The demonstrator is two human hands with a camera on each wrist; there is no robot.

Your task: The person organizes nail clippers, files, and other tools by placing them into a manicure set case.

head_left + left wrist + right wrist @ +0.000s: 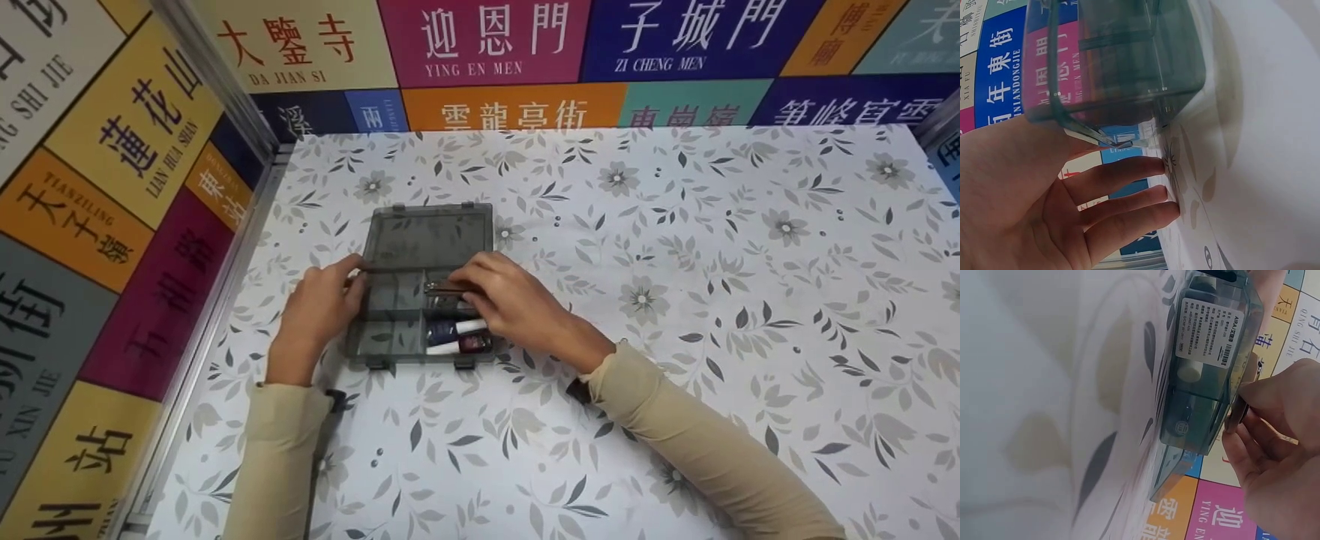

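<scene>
A translucent dark grey organizer box [390,315] lies on the table with its lid [431,236] folded back. My right hand [514,300] pinches a small metal nail clipper [442,288] between thumb and fingers over the right upper compartment. In the right wrist view the clipper [1237,413] is at the box rim. Two nail polish bottles [442,332] with white caps lie in the lower right compartment. My left hand [315,311] rests against the box's left side. Several of its fingers [1123,222] extend loosely in the left wrist view; the thumb is hidden behind the box.
The table [712,322] has a white cover with a grey floral print. Colourful panels with Chinese lettering [491,37] stand along the back and left edges. A printed white label [1209,333] is on the box's outside.
</scene>
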